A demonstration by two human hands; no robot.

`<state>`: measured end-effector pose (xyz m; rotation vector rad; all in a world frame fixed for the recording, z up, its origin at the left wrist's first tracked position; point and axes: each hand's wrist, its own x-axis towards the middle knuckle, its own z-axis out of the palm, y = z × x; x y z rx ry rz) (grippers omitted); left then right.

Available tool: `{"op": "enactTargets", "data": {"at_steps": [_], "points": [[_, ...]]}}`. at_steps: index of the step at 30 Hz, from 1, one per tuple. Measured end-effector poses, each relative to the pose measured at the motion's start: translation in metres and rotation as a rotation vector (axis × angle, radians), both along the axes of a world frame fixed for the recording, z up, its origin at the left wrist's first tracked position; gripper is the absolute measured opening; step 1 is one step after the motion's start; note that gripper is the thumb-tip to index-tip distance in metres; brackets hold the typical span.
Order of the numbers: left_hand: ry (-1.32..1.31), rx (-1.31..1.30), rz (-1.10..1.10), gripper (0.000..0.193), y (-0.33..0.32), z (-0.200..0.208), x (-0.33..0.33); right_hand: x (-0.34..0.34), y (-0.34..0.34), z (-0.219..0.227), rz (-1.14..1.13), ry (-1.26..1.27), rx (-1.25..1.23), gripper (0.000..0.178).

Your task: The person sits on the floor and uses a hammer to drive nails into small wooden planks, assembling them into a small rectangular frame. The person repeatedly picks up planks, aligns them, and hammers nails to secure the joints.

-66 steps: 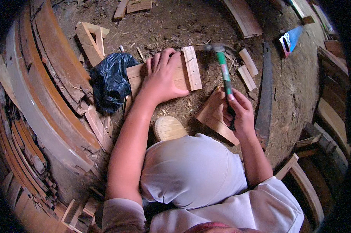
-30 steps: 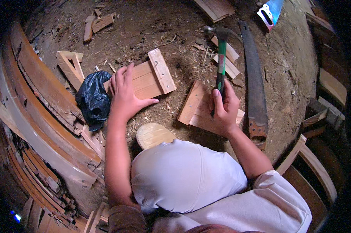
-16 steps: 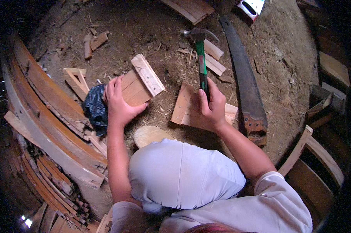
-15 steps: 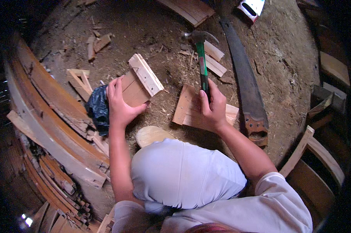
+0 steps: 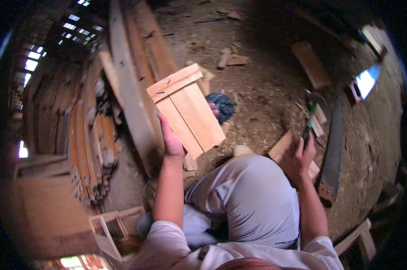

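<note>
In the head view, your left hand (image 5: pixel 172 144) has lifted the wooden panel (image 5: pixel 185 110) off the dirt floor (image 5: pixel 266 85), where it lay flat half a second ago under your palm. It now stands tilted in the air in front of you, the cross batten (image 5: pixel 174 82) at its upper end, with your fingers (image 5: pixel 213 108) wrapped round its far edge and the thumb on the near face, so the hand is clamped on the panel. Your right hand (image 5: pixel 302 155) has stayed low, closed round the green handle of the hammer (image 5: pixel 310 118); the hammer head points away from you and rests near the loose board (image 5: pixel 282 146) on the floor beside your knee (image 5: pixel 246 189). The view has swung left with your head, so the stack of curved planks (image 5: pixel 131 90) now fills the left half, and the dark plastic bag (image 5: pixel 221 104) shows just behind the raised panel. The long saw (image 5: pixel 334 148) lies on the floor to the right of the hammer, apart from it. With the panel up and turned toward you and the hammer idle, I judge the nailing is paused and you are checking the piece or turning it over.
</note>
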<state>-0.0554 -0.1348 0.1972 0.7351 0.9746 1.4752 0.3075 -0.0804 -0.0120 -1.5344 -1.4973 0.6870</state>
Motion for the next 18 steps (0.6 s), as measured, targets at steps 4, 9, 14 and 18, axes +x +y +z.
{"op": "enactTargets", "data": {"at_steps": [4, 9, 14, 18], "points": [[-0.010, 0.092, 0.034, 0.121, -0.073, 0.024, -0.035, 0.007, 0.002, -0.020, -0.031, -0.072, 0.021, 0.044], [0.122, -0.061, 0.227, 0.074, -0.181, 0.037, -0.078, 0.000, -0.005, -0.013, 0.038, -0.151, 0.046, 0.046], [0.239, -0.153, 0.464, 0.051, -0.231, 0.001, -0.103, 0.028, 0.015, -0.058, -0.015, -0.354, 0.105, 0.045], [0.297, 0.050, 0.406, 0.051, -0.235, 0.012, -0.106, 0.026, 0.023, -0.045, -0.035, -0.494, 0.000, 0.044]]}}
